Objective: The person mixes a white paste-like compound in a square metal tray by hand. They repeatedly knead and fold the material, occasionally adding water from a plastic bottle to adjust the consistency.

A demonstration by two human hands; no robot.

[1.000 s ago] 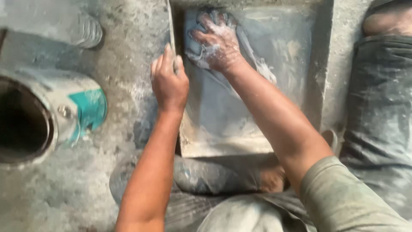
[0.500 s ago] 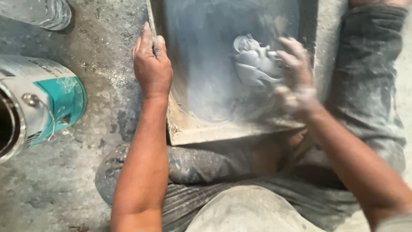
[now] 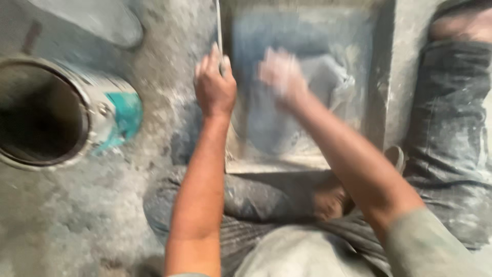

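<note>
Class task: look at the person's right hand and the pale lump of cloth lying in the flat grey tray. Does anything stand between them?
Nothing visible does. The right hand is blurred over the tray, just left of the pale cloth, with only bare tray surface between. The left hand grips the tray's left rim, off to the side.

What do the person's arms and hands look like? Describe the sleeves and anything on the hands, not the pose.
Both forearms are bare, with no gloves, watch or rings that can be made out. The right hand is coated in pale powder or paste and is motion-blurred. The left hand looks largely free of it. A short greyish-green sleeve covers the right upper arm. The left arm's sleeve barely shows at the bottom edge.
</note>
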